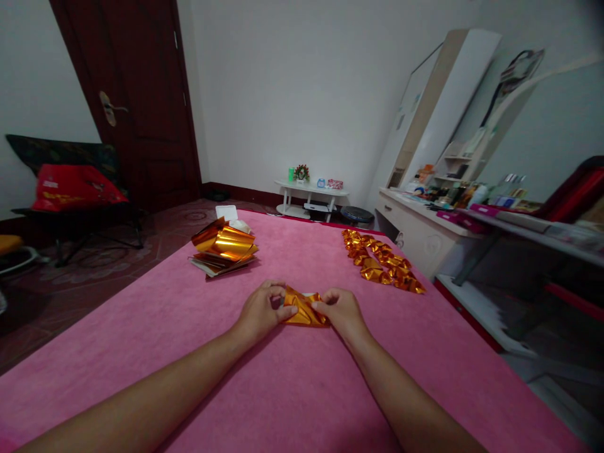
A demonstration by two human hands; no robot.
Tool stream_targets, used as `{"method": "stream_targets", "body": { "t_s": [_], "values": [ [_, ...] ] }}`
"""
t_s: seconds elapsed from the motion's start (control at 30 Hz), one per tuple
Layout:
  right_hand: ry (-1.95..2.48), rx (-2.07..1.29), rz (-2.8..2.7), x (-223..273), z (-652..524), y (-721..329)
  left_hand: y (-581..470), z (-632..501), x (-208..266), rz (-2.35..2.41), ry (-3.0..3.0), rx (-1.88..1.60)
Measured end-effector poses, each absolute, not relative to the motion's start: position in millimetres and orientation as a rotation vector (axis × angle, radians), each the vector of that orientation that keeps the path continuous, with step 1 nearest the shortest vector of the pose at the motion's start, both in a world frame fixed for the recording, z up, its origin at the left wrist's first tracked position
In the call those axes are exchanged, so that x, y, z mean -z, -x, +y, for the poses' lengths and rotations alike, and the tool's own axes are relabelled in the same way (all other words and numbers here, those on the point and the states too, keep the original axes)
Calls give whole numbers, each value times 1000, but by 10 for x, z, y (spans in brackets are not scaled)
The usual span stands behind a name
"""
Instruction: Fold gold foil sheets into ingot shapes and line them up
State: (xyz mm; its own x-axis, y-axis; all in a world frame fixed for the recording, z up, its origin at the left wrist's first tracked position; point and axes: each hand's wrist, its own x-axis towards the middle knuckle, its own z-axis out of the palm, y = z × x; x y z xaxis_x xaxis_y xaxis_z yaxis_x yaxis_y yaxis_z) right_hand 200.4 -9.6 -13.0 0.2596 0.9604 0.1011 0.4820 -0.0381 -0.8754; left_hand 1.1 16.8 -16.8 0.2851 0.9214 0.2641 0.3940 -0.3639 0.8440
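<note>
I read the clock from the middle of my grip, with twelve straight away from me. Farthest left, beyond ten o'clock, a red bag (78, 187) sits on a dark folding chair (66, 151); its print is too blurred to read. Nearer, at ten o'clock on the pink cloth (283, 390), lies a loose stack of gold foil sheets (230, 242), edges fanned out. It partly hides some white things behind it, which I can't make out.

My left hand (259, 309) comes in at nine o'clock, thumb on the front of a gold foil piece (304, 316) and fingers curled behind its left end. The piece lies right between my hands, creased, its long axis running from nine to three, so neither hand is clearly nearer. A pale strip shows at its upper edge; I can't tell whether it is backing or something inside. My right hand (345, 309), at three o'clock, pinches the right end between thumb and forefinger. Both hands are closed on the piece and apart from each other; the fingertips behind it are hidden, as is its underside.

Toward two o'clock, crumpled gold pieces (375, 272) lie in rough rows, some overlapping too closely to count. Both my forearms are cut off by the bottom edge.
</note>
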Motion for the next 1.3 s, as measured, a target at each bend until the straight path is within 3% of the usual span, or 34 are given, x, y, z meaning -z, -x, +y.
{"method": "stream_targets", "body": {
  "t_s": [0.2, 0.47, 1.3],
  "values": [
    [1352, -791, -1091, 143, -140, -1919, -37, 167, 170, 850, -1567, -998],
    [1067, -948, -1163, 67, -192, -1870, -71, 79, 60, 830, -1413, -1126],
    [1152, -914, -1162, 137, -169, -1936, -43, 77, -2, 908, -1288, -1131]
  ]
}}
